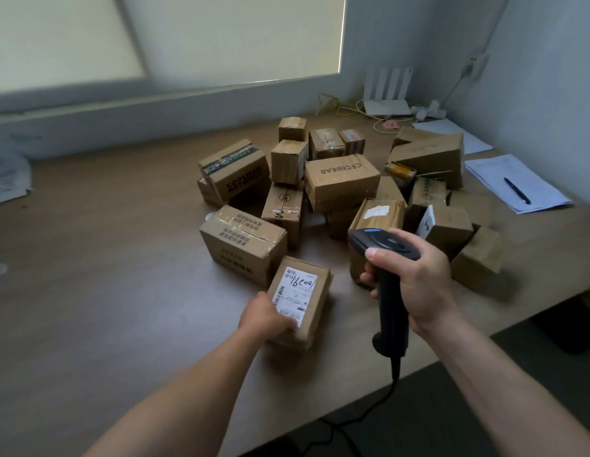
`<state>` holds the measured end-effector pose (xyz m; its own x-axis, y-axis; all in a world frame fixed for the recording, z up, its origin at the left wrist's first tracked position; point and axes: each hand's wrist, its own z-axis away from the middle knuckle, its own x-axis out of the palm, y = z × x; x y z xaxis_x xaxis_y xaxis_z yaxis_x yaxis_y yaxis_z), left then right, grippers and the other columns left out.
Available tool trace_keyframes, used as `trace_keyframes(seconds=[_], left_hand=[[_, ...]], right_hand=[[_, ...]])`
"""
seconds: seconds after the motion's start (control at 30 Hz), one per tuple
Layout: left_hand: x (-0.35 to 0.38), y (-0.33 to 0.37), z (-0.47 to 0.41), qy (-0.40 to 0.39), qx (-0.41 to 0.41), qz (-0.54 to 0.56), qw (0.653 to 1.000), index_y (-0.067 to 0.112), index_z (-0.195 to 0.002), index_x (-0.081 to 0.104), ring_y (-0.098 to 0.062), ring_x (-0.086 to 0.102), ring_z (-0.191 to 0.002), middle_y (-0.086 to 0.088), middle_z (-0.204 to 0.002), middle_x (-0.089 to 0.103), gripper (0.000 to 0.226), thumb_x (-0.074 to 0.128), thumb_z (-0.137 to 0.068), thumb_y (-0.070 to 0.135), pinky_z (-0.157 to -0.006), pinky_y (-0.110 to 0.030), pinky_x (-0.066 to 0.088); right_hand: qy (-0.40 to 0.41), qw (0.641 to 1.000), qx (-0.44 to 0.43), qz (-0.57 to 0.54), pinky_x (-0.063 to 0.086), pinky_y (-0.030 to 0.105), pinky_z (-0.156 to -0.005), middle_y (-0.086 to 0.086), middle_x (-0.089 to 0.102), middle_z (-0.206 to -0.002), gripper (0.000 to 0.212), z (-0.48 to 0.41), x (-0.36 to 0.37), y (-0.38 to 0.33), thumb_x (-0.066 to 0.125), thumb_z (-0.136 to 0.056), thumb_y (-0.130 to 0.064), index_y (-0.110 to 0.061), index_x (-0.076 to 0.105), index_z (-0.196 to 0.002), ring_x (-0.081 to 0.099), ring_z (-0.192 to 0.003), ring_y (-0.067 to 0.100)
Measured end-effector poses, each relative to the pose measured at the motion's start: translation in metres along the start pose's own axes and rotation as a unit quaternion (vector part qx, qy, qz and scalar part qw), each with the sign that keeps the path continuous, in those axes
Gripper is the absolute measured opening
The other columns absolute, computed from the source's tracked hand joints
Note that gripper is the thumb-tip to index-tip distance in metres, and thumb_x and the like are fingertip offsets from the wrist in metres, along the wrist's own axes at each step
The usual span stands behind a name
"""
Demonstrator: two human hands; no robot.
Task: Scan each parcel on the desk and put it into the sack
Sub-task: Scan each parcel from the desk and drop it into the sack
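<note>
Parcel (pixel 306 291) lies label-up near front edge of worktop (pixel 105 258), just before pile of parcels (pixel 339 183). Left hand (pixel 265 316) grips its near-left corner, fingers (pixel 285 321) curled onto label (pixel 295 293). Right hand (pixel 415 278) fingers (pixel 367 278) clamped round scanner (pixel 386 291) handle. Step judged: scanning. Clear fingers off barcodes, hold parcel flat, tip scanner head down at label. Sack not in view.
</note>
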<state>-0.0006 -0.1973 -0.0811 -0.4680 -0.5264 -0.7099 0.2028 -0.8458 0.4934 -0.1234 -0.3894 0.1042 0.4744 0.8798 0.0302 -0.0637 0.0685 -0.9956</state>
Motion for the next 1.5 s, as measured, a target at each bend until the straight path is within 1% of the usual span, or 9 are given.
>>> trace_keyframes(seconds=[0.13,0.3,0.5,0.67,0.83,1.0,1.2,1.33,1.5], left_hand=[[0.006,0.006,0.003,0.003,0.016,0.011,1.0,0.023,-0.115,0.038,-0.023,0.06,-0.11,-0.001,-0.118,0.056,0.08,0.095,-0.061,0.037,-0.089,-0.04,0.058],[0.014,0.041,0.011,-0.017,0.122,-0.109,0.986,0.025,-0.11,0.036,-0.027,0.054,-0.111,-0.003,-0.12,0.047,0.079,0.094,-0.056,0.031,-0.088,-0.041,0.058],[0.016,0.079,0.023,-0.082,0.261,-0.257,0.927,0.027,-0.111,0.05,-0.019,0.059,-0.096,0.0,-0.112,0.053,0.053,0.085,-0.072,0.025,-0.083,-0.035,0.059],[0.005,0.095,0.03,-0.184,0.286,-0.331,0.88,0.022,-0.116,0.057,-0.019,0.062,-0.096,-0.002,-0.107,0.063,0.041,0.076,-0.081,0.017,-0.087,-0.037,0.059],[-0.006,0.08,0.037,-0.164,0.254,-0.213,0.929,0.027,-0.12,0.052,-0.018,0.059,-0.1,0.002,-0.11,0.057,0.05,0.078,-0.08,0.012,-0.086,-0.035,0.059],[-0.047,0.062,0.056,-0.108,0.2,0.0,0.974,0.031,-0.113,0.051,-0.018,0.06,-0.109,0.004,-0.119,0.056,0.048,0.082,-0.08,0.018,-0.084,-0.034,0.061],[-0.104,0.044,0.115,-0.011,0.185,0.167,0.968,0.028,-0.11,0.055,-0.02,0.063,-0.11,-0.004,-0.123,0.059,0.039,0.079,-0.083,0.014,-0.084,-0.035,0.062],[-0.141,0.024,0.161,0.016,0.177,0.22,0.959,0.027,-0.112,0.056,-0.025,0.067,-0.106,-0.013,-0.125,0.06,0.036,0.074,-0.088,0.009,-0.075,-0.032,0.062],[-0.17,-0.005,0.207,0.071,0.169,0.265,0.947,0.025,-0.117,0.053,-0.031,0.071,-0.097,-0.021,-0.117,0.065,0.038,0.072,-0.089,0.007,-0.069,-0.034,0.062]], right_hand=[[0.007,1.0,0.009,0.001,0.055,0.038,-0.057,0.019,0.072,-0.086,0.026,-0.001,0.0,0.004,0.074,-0.087,-0.011,-0.031,0.064,-0.099,0.071,-0.071,0.029],[0.005,1.0,0.008,-0.002,0.055,0.036,-0.057,0.018,0.071,-0.085,0.026,-0.007,0.0,0.002,0.075,-0.086,-0.011,-0.026,0.068,-0.106,0.07,-0.071,0.03],[0.013,1.0,-0.006,0.005,0.053,0.037,-0.057,0.014,0.07,-0.081,0.024,-0.011,-0.002,-0.002,0.073,-0.087,-0.011,-0.023,0.068,-0.108,0.069,-0.068,0.026],[0.024,1.0,-0.007,-0.008,0.053,0.037,-0.057,0.014,0.071,-0.08,0.027,-0.007,-0.006,-0.004,0.072,-0.087,-0.01,-0.03,0.064,-0.102,0.068,-0.068,0.026],[0.016,1.0,-0.023,-0.009,0.054,0.037,-0.059,0.016,0.072,-0.083,0.026,0.006,-0.014,-0.01,0.072,-0.087,-0.01,-0.031,0.063,-0.1,0.069,-0.069,0.025],[-0.023,0.999,-0.046,-0.006,0.057,0.039,-0.065,0.013,0.073,-0.085,0.026,0.025,-0.021,-0.017,0.076,-0.086,-0.019,-0.028,0.068,-0.108,0.072,-0.078,0.031],[-0.105,0.992,-0.065,0.022,0.058,0.035,-0.066,0.013,0.072,-0.098,0.073,0.06,-0.012,-0.031,0.078,-0.064,-0.039,-0.017,0.058,-0.131,0.072,-0.082,0.031],[-0.157,0.984,-0.083,0.014,0.057,0.03,-0.061,0.005,0.073,-0.093,0.051,0.089,0.003,-0.045,0.078,-0.061,-0.036,-0.031,0.06,-0.108,0.074,-0.076,0.024],[-0.217,0.971,-0.095,-0.015,0.055,0.027,-0.052,0.001,0.075,-0.086,0.043,0.119,0.023,-0.056,0.078,-0.059,-0.027,-0.028,0.065,-0.1,0.073,-0.069,0.023]])
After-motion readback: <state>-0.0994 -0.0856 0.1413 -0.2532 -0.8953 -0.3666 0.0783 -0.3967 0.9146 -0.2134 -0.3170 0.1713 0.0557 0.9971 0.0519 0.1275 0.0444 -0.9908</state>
